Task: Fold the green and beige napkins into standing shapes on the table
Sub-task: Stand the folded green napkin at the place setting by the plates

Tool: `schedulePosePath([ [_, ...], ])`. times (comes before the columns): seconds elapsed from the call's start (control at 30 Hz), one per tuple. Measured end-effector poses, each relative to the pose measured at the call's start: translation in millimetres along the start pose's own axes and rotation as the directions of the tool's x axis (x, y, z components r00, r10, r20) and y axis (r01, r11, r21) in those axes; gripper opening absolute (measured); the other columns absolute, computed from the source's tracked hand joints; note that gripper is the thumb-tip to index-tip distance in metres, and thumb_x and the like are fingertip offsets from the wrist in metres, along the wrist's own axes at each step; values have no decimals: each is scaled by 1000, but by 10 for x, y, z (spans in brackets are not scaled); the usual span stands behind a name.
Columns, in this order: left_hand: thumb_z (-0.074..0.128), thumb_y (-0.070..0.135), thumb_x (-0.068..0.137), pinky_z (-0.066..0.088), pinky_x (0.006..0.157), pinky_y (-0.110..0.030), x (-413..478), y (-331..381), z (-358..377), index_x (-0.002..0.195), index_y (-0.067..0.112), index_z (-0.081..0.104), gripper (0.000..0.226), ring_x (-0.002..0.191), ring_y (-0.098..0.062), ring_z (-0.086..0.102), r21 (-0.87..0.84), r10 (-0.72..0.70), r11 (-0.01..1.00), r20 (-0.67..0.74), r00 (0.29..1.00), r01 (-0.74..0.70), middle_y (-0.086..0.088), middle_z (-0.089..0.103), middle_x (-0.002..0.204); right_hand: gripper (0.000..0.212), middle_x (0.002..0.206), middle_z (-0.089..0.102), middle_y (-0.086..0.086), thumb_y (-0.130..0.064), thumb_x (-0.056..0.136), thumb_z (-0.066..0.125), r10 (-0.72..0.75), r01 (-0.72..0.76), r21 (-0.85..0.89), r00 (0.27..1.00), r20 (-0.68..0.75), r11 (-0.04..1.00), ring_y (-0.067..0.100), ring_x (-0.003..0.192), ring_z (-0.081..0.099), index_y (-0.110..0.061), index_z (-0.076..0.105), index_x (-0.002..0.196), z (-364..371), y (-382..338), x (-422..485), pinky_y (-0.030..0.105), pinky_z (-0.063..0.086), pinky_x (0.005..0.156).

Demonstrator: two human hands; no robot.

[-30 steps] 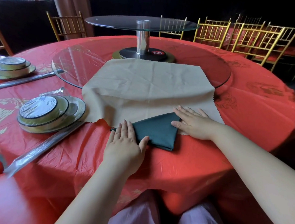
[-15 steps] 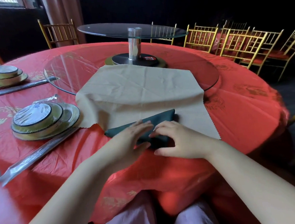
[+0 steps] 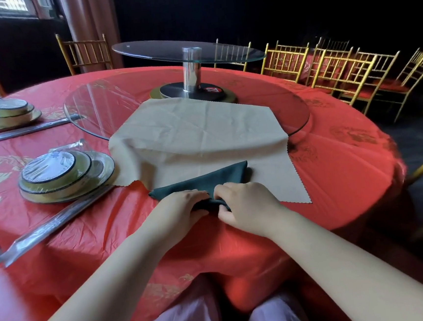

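At the frame's centre, the left hand (image 3: 181, 210) and right hand (image 3: 246, 204) both pinch the green napkin (image 3: 214, 176), probably to form its next fold.

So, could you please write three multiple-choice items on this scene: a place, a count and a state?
1. Where does the green napkin lie?
A. On a chair. B. Partly on the beige napkin's near edge. C. On the floor.
2. How many stacks of wrapped dishes stand at the left?
A. One. B. Two. C. Four.
3. What are the left hand and right hand doing?
A. Both pinch the green napkin. B. Both lie flat. C. Both hang idle.
Answers: 1 B, green cloth overlaps beige; 2 B, one near, one farther; 3 A, curled fingers gather its near corner.
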State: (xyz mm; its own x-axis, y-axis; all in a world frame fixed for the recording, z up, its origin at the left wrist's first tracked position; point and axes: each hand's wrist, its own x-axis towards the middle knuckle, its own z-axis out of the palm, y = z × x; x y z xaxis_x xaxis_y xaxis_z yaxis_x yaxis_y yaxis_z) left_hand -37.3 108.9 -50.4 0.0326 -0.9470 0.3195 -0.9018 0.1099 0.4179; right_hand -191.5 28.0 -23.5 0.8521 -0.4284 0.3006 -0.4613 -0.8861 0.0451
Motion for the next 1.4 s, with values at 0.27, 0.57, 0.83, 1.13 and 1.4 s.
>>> schedulePosePath([
  [0.27,44,10,81,40,86,-28,147,-51,-565,106,3,63,32,96,-24,59,-29,39,998,-297,954,-50,-10,67,101,22,88,64,-1,-22,80,56,153,-80,355,971,-183,931,20,80,58,-21,61,101,-697,-178,402,30,46,69],
  [0.57,46,-3,92,36,93,-20,332,-158,-999,129,11,46,39,108,-15,51,-205,19,978,-121,993,-44,-1,56,114,16,71,55,-1,-24,77,62,328,-299,605,942,66,738,21,69,62,-16,56,90,-1031,-253,824,38,57,68],
  [0.83,58,2,88,32,94,-2,247,-289,-748,116,15,57,30,104,19,48,-302,134,947,53,990,-112,13,57,113,36,86,60,3,-43,90,53,329,-531,642,847,417,554,17,61,60,-9,58,100,-655,-69,608,28,52,63],
  [1.13,52,3,92,37,99,-21,531,-218,-651,117,15,55,28,111,-10,51,-284,79,958,110,991,-44,6,57,111,22,101,59,-5,-14,88,61,126,-335,662,931,344,670,7,96,56,-22,63,108,-536,324,500,23,46,92],
  [1.4,52,1,91,42,98,-36,435,-304,-801,107,1,59,17,106,-21,56,-301,58,953,104,993,-24,-9,63,108,4,114,62,-14,-12,85,66,-47,-248,683,923,382,687,-12,104,53,-11,62,86,-703,294,711,-1,37,79],
])
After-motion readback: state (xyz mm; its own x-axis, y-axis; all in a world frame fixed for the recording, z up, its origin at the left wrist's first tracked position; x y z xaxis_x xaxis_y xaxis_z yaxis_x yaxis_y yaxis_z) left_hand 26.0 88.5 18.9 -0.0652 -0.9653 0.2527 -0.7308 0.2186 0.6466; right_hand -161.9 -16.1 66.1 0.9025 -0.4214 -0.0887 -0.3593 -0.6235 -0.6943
